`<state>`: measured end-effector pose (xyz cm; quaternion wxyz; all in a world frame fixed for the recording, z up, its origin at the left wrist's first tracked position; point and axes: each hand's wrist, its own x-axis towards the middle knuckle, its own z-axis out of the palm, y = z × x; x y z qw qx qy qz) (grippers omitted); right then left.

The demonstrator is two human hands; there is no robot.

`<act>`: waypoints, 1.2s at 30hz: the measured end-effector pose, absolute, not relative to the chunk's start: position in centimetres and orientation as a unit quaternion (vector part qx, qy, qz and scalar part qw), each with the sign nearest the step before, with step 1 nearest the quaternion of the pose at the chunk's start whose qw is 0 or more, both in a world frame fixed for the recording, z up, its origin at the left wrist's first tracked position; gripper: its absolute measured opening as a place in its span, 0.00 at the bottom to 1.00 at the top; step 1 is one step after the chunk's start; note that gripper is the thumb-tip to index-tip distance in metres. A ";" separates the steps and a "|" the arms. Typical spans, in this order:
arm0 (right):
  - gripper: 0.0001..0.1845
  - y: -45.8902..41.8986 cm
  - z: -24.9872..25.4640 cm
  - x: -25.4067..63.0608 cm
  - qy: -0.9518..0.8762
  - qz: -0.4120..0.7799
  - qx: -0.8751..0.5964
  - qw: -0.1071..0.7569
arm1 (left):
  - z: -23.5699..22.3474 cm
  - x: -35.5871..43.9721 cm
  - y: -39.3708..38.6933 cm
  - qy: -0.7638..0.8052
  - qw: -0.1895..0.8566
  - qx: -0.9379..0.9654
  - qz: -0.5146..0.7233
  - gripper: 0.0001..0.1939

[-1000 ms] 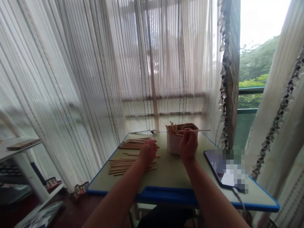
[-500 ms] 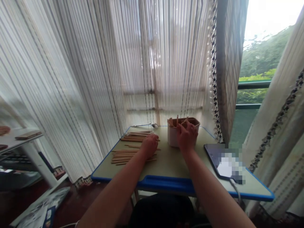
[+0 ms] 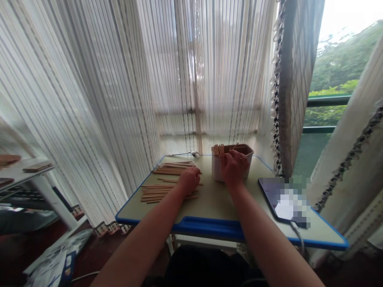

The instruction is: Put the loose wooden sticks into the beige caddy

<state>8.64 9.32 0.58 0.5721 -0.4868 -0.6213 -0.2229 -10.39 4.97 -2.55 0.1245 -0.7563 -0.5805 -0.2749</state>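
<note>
Thin wooden chopsticks lie in loose rows on the left half of the table. Over their right ends rests my left hand, its fingers curled inward; what is beneath them is hidden. A white holder with a brown inside stands at the back, several chopsticks upright in its left part. At its front rim is my right hand, thumb and fingers closed around a chopstick beside that bunch. Another chopstick leans across the opening behind my fingers.
A metal ladle lies along the back edge of the table. To the right, a dark tablet has a cable running off the front edge. Curtains hang close behind. A white side table stands at left.
My right hand has lowered its chopstick to the left, against the bunch in the holder. My left hand stays over the row of chopsticks. The view has shifted slightly.
</note>
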 end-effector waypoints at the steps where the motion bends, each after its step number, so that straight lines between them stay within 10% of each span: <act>1: 0.12 9.3 0.5 8.6 -0.618 -0.225 -0.488 0.574 | -2.4 -10.3 4.9 -0.583 0.124 -0.756 -0.270 0.08; 36: 0.11 9.7 0.2 8.6 -0.668 -0.251 -0.412 0.566 | -2.6 -8.8 6.6 -0.596 0.096 -0.768 -0.213 0.17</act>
